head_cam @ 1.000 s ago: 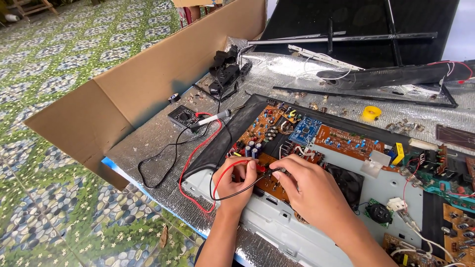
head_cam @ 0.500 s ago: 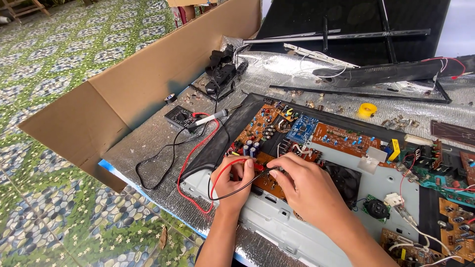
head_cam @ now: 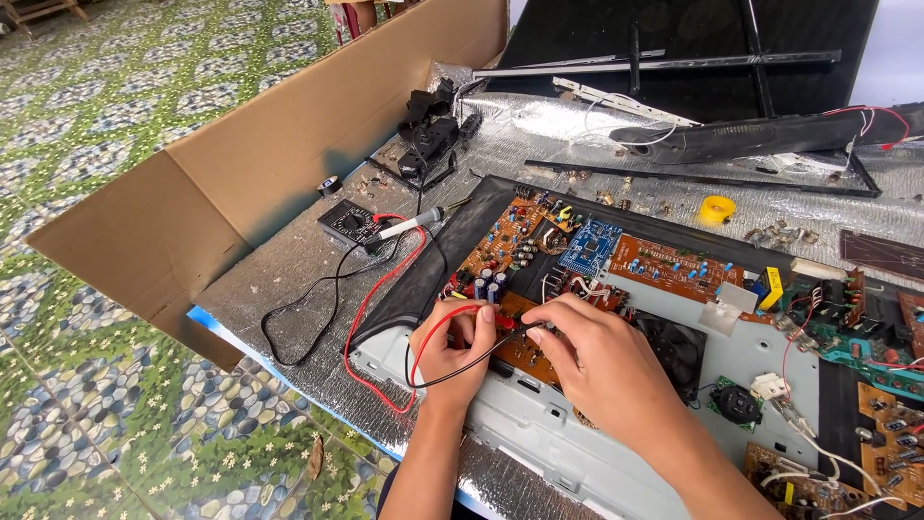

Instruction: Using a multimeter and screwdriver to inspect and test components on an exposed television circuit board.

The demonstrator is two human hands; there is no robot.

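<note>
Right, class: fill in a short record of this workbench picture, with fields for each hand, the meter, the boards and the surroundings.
left hand: holds the red probe on the orange circuit board
right hand: holds the black probe on the same board
multimeter: black, on the silver mat, red and black leads trailing from it
other boards: blue board further back
surroundings: cardboard sheet on the left, yellow tape roll behind

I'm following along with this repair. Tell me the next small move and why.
Probably hold both probes steady and glance at the meter. The left hand has the red probe and the right hand the black probe, both tips down on the brown circuit board, while the meter sits off to the left.
</note>
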